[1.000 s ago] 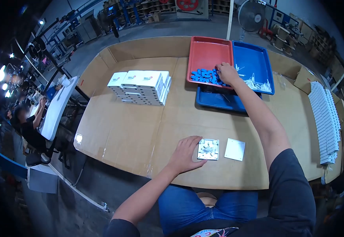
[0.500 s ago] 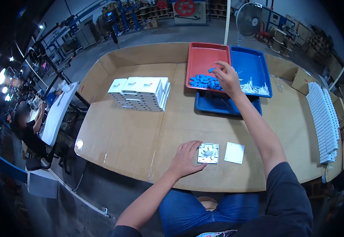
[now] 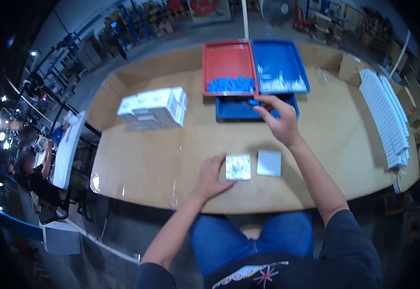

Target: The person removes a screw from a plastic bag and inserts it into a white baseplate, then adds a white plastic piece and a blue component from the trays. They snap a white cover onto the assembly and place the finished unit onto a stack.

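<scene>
My left hand [image 3: 210, 177] rests on the cardboard with its thumb and fingers around the left edge of a white square plate [image 3: 238, 167]. Grey detail shows on that plate's upper face, too blurred to make out. To its right lies a second white square plate [image 3: 269, 163], flat and plain. My right hand [image 3: 280, 120] is in the air over the front of the lower blue tray, pinching a small blue plastic piece [image 3: 254, 102] between thumb and fingertips. Many similar blue pieces [image 3: 231, 85] lie heaped in the red tray [image 3: 227, 58].
An upper blue tray [image 3: 280, 58] holds thin white pieces [image 3: 282, 85]. Below the trays sits another blue tray [image 3: 229, 111]. White boxes [image 3: 154, 108] are stacked at left. A long row of white plates [image 3: 386, 118] lines the right edge. A co-worker [image 3: 41, 173] sits far left.
My right hand has come back from above the red tray toward me, with the blue piece in its fingers. My left hand stays at the plate. The whole view has shifted.
</scene>
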Demonstrator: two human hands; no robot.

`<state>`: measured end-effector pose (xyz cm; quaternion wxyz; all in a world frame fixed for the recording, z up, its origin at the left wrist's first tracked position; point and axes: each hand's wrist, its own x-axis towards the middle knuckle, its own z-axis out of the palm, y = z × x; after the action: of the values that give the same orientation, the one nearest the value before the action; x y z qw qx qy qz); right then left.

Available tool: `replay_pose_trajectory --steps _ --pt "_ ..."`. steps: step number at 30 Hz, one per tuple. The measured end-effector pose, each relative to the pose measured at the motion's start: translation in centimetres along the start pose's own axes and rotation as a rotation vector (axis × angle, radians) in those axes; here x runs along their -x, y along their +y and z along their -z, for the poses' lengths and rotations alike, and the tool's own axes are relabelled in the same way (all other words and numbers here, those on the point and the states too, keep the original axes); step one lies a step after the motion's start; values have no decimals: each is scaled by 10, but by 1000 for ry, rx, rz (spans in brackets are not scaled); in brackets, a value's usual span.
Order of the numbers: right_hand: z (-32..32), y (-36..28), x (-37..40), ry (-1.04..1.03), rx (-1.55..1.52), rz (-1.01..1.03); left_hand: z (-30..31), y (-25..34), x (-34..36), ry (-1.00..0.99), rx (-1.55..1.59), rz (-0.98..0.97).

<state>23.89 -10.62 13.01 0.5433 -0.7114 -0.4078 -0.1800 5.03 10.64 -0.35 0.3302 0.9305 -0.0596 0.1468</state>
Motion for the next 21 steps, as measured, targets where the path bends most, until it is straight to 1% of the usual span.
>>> replay_pose_trajectory --steps 1,2,4,5,8,9,12,15,19,21 --pt "-6 13 21 12 -395 -335 0 2 -1 -26 2 38" --pt "-7 26 45 36 -602 -503 -1 5 -2 -39 0 69" --pt "-6 34 94 143 -785 -834 1 20 1 13 -86 108" --pt "-5 40 119 206 -921 -944 -2 24 4 38 -128 135" --pt "-1 47 168 351 -1053 -1069 -15 18 14 98 -52 236" --pt "1 43 173 358 -1077 -1050 -17 18 15 77 -174 229" --pt "6 48 173 304 -1058 -970 -17 26 14 59 -119 210" --pt "-3 43 159 197 -814 -1023 -15 23 14 63 -107 202" --pt "-33 28 141 105 -776 -1044 -13 20 15 96 -82 178" --pt "-45 23 134 22 -767 -1048 -12 21 14 95 -59 185"
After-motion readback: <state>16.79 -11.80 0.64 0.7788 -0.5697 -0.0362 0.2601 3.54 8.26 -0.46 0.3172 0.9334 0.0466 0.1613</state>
